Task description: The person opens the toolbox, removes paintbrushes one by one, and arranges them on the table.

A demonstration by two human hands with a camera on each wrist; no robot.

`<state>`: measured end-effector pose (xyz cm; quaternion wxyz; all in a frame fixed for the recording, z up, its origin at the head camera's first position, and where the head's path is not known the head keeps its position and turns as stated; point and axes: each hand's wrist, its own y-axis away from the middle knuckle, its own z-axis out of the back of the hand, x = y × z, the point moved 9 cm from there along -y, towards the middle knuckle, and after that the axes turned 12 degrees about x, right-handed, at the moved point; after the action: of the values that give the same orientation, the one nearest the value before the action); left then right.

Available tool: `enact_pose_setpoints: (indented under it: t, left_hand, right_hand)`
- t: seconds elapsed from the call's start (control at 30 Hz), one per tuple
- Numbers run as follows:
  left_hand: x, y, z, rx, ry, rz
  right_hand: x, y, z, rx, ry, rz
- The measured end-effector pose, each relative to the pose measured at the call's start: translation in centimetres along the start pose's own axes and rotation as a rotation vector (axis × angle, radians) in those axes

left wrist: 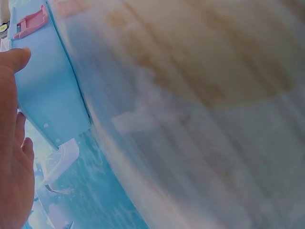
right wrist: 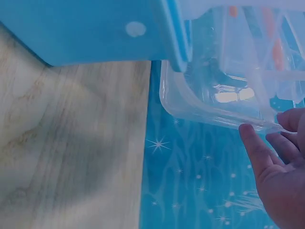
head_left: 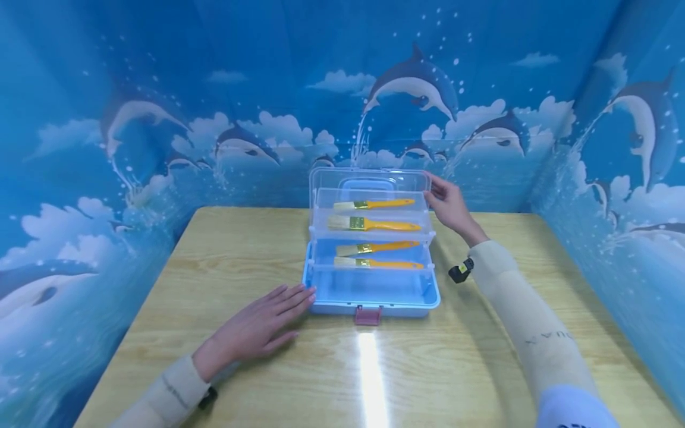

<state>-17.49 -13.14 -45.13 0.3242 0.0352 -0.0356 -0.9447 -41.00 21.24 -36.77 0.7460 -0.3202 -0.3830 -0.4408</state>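
Observation:
A light blue plastic toolbox [head_left: 332, 310] stands open on the table, its clear lid [head_left: 313, 178] raised at the back. Inside, tiered translucent trays [head_left: 321, 236] are spread out above the bottom compartment. Several paintbrushes [head_left: 390, 226] with yellow handles and pale bristles lie across them, handles to the right. My left hand [head_left: 262, 324] rests its straight fingers against the box's front left corner; the left wrist view shows its thumb along the blue wall. At the lid's right edge, my right hand [head_left: 452, 205] pinches the clear rim between thumb and fingers.
A pink latch [head_left: 368, 315] hangs down at the front of the box. The wooden table [head_left: 241, 249] has dolphin-printed cloth walls [head_left: 278, 71] at its back and sides. A bright light streak reflects on the tabletop in front of the box.

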Motion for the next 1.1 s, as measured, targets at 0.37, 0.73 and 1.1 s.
enact_pose_setpoints:
  t: [0.37,0.73,1.1]
  left_hand:
    - [0.0,0.0,-0.1,0.001,-0.006,0.005]
    - [-0.1,0.2,-0.1,-0.011,-0.017,-0.004]
    - [0.0,0.0,-0.2,0.019,0.002,0.009]
  right_hand:
    - [-3.9,-1.4,-0.5,-0.003,-0.109,-0.091]
    - [-5.8,-2.1,-1.8,0.059,-0.18,-0.169]
    - [-8.2,-2.2,-2.8,0.056,-0.207,-0.249]
